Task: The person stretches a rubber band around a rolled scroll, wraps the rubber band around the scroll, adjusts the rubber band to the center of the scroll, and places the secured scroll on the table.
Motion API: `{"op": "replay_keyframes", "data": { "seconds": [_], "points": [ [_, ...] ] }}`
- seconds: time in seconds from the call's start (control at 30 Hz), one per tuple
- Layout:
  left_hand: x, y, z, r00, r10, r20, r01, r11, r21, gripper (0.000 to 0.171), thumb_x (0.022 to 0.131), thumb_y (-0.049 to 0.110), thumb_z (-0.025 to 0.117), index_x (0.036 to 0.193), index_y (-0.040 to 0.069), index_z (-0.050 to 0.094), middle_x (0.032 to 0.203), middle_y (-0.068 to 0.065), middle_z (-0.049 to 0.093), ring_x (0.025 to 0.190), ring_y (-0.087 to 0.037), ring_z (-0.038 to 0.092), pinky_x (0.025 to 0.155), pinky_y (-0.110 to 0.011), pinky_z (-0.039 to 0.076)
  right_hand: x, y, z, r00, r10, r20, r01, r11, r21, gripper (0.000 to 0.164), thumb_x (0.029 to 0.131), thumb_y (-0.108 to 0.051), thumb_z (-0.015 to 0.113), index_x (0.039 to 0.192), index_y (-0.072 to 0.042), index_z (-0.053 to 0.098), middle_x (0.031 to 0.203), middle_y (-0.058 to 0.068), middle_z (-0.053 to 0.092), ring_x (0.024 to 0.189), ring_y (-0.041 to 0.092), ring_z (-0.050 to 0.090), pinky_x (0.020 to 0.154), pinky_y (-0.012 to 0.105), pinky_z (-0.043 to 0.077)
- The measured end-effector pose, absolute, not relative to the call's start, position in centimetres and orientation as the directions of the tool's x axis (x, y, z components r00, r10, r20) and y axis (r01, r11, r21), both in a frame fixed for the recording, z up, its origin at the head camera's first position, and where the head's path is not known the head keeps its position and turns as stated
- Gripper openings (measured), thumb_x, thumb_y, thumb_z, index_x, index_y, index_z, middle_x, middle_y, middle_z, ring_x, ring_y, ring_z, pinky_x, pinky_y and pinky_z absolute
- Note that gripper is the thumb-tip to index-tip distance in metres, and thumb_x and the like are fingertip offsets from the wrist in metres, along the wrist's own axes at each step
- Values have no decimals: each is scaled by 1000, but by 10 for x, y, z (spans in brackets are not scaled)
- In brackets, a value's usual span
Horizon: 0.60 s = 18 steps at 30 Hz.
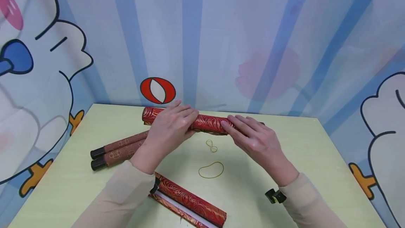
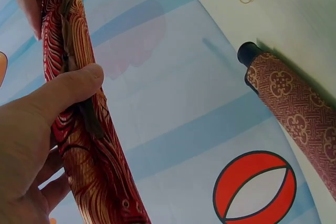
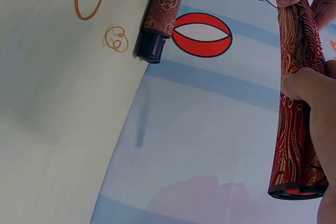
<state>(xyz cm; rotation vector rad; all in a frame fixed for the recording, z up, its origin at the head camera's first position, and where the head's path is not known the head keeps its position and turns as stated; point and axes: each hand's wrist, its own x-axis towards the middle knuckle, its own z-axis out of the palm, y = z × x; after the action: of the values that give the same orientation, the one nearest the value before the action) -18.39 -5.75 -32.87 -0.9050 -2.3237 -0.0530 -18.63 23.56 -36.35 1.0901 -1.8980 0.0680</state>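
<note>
**Blue-striped backdrop (image 1: 218,38), pale counter (image 1: 316,171): red roll (image 1: 209,126) gripped at two spots**

Looks like the rolling or tightening step; next move probably calls for holding the red roll snug, then adding a band. Held crosswise, apparently raised over the counter's far edge. Grasped left of middle by left hand (image 1: 171,126), near right end by right hand (image 1: 257,143): thumbs (image 2: 86,80) on near side, fingers (image 2: 56,190) wrapped behind, forearms angled inward. Relative to red roll: rubber bands (image 1: 211,146) just nearer the body, brown rolls (image 1: 123,150) nearer and left, second red roll (image 1: 193,198) nearest, partly open.
</note>
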Motion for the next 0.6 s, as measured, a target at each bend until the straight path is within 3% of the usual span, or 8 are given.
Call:
{"op": "replay_keyframes", "data": {
  "seconds": [0.13, 0.4, 0.6],
  "points": [
    [-185, -57, -329, -541, 597, 592, 635, 752, -178, 57, 77, 31, 100, 123, 6, 77, 119, -11, 80, 114, -26, 75, 116, -47, 49, -187, 233, -362, -192, -660, 727, -707, 606, 364, 35, 112, -21, 52, 140, -16, 72, 133, 9, 75, 108, 29, 75, 83, 46, 65],
    [-186, -69, -324, -606, 556, 568, 589, 794, -149, 63, 75, 42, 99, 122, 7, 77, 120, -10, 80, 122, -30, 72, 120, -49, 45, -187, 234, -362, -203, -663, 720, -716, 602, 353, 35, 113, -21, 51, 141, -15, 71, 133, 10, 75, 109, 30, 75, 85, 47, 65],
    [-187, -69, -325, -597, 569, 566, 599, 785, -159, 57, 78, 38, 98, 119, 5, 77, 118, -10, 80, 120, -29, 72, 119, -48, 46, -187, 235, -360, -201, -660, 724, -718, 602, 349, 35, 113, -20, 51, 141, -16, 72, 133, 9, 75, 109, 30, 75, 81, 46, 66]
  ]
}}
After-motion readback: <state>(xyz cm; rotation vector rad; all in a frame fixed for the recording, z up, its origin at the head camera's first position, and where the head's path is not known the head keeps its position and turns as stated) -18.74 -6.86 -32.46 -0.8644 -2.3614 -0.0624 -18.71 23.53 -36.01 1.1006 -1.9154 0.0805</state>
